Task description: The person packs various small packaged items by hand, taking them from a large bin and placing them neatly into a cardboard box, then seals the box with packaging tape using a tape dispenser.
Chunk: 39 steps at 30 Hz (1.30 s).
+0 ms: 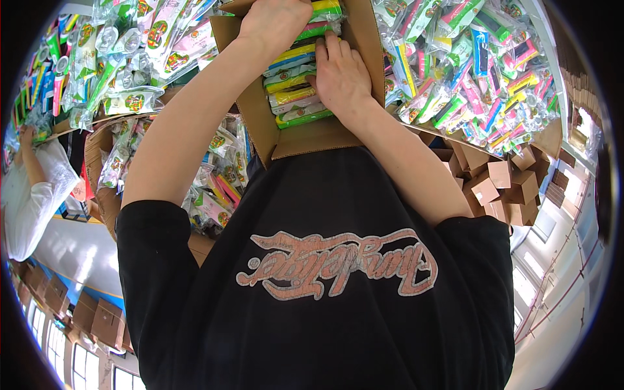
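Observation:
An open cardboard box [315,142] stands in front of my body, holding a row of flat plastic-wrapped packets [294,97] in green, yellow, white and blue. My right hand [343,77] lies over the packets along the box's right side, its fingers stretched forward and its thumb out to the left. Over the far left of the box my left hand [276,25] is bent with its fingers curled in. The picture's upper edge cuts it off, so what its fingertips hold is hidden.
Big heaps of wrapped packets lie at the far left [140,45] and far right [468,65]. More packets [214,188] fill a container under my left arm. Small cardboard boxes [504,182] are piled at right. A person in a white sleeve [39,188] works at the left edge.

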Motion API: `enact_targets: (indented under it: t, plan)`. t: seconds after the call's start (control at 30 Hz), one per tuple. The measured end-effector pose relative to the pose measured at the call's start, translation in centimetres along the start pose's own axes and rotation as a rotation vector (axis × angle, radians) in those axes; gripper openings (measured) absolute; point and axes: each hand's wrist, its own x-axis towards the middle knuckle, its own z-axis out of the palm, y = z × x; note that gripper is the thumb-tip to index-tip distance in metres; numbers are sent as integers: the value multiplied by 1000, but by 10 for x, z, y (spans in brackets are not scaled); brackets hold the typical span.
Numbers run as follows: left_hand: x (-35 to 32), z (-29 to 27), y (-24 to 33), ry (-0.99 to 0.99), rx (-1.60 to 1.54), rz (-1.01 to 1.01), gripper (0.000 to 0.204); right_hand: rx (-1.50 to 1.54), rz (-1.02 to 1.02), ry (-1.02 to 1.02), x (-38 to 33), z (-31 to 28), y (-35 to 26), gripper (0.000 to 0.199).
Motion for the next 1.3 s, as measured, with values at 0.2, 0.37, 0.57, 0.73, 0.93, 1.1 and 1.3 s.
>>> enact_targets:
  t: [0.2,0.37,0.57,0.73,0.93,1.1,1.3]
  plan:
    - [1,3,0,7,6,-43,16,-98,42,60,29,-7,-20,76]
    - [-2,7,-4,8,29,-31,20,-277,11,-200,48,-24,-17,60]
    - [-4,34,-12,108,72,-20,28,-316,-20,-541,68,-37,-11,54]
    - [-17,24,9,-17,100,-99,34,-265,-41,-549,65,-14,-1,63]
    - [-25,19,22,-66,101,-75,40,169,-184,-88,-13,-49,2,58]
    - [-12,46,13,-69,102,-165,44,177,-371,73,-44,-53,14,31]
    - [-36,21,16,-189,53,-149,51,229,-434,208,-61,-62,17,15]
